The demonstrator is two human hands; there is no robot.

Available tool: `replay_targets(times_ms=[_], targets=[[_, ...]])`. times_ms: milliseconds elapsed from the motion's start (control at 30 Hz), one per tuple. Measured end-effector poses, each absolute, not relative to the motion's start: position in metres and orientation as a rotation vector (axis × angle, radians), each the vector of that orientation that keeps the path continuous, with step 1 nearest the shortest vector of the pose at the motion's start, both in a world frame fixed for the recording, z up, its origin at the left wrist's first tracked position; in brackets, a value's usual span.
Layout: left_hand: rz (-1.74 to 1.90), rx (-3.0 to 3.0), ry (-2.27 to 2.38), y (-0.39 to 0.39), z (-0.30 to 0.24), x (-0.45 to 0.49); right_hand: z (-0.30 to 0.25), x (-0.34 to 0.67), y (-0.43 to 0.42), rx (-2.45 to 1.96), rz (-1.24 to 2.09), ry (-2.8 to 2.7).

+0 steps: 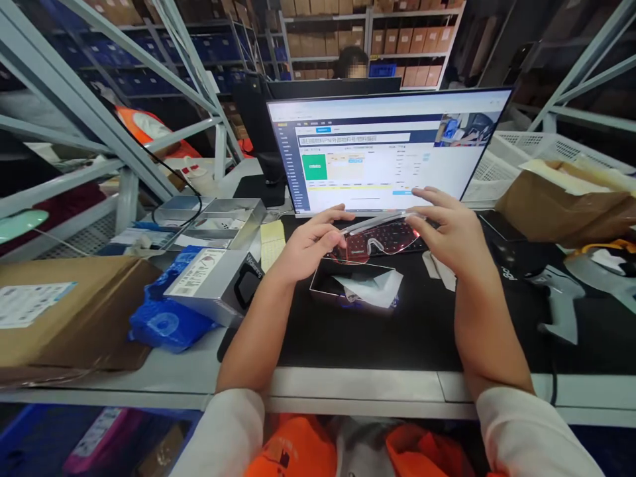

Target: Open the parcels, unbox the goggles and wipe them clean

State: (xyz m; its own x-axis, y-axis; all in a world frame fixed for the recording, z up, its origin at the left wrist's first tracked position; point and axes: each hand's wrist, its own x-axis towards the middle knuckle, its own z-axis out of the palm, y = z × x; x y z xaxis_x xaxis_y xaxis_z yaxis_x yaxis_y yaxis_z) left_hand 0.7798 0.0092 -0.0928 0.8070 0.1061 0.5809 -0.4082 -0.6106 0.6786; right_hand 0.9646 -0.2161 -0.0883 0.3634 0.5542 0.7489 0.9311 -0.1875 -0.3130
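Note:
A pair of glasses (358, 250) with reddish see-through lenses and a pale nose piece is held up between my hands, in front of the monitor. My left hand (314, 242) pinches its left end between thumb and fingers. At the other end, my right hand (444, 225) has its thumb and fingers closed on the frame. Just below the glasses, an open shallow box (322, 283) lies on the black mat, with a crumpled white sheet (380, 288) in it. The keyboard (397, 235) shows partly through the lenses.
Behind my hands stands a lit monitor (358, 165). To the left are a silver box (213, 285), a blue plastic bag (169, 318) and a large cardboard box (74, 311). On the right lie a grey handheld scanner (561, 298) and a brown paper package (556, 205). A person (352, 63) is beyond the monitor.

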Motion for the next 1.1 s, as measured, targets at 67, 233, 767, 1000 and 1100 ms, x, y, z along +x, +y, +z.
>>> replay_targets(times_ms=[67, 233, 767, 1000, 1100], targets=[[0.711, 1.951, -0.234, 0.004, -0.098, 0.786, -0.091, 0.97, -0.212, -1.841, -0.71, -1.247], [0.825, 1.794, -0.161, -0.013, -0.107, 0.799, -0.1, 0.978, -0.192, -1.704, -0.639, -1.031], [0.879, 1.801, -0.303, -0.034, -0.149, 0.833, -0.127, 0.914, -0.162, -1.389, -0.16, -0.674], [1.129, 1.581, -0.055, -0.023, -0.13, 0.83, -0.118, 0.971, -0.183, -1.711, 0.017, -1.07], [1.298, 1.613, -0.032, -0.01, -0.117, 0.823, -0.12, 1.027, -0.217, -2.148, -0.083, -0.919]])
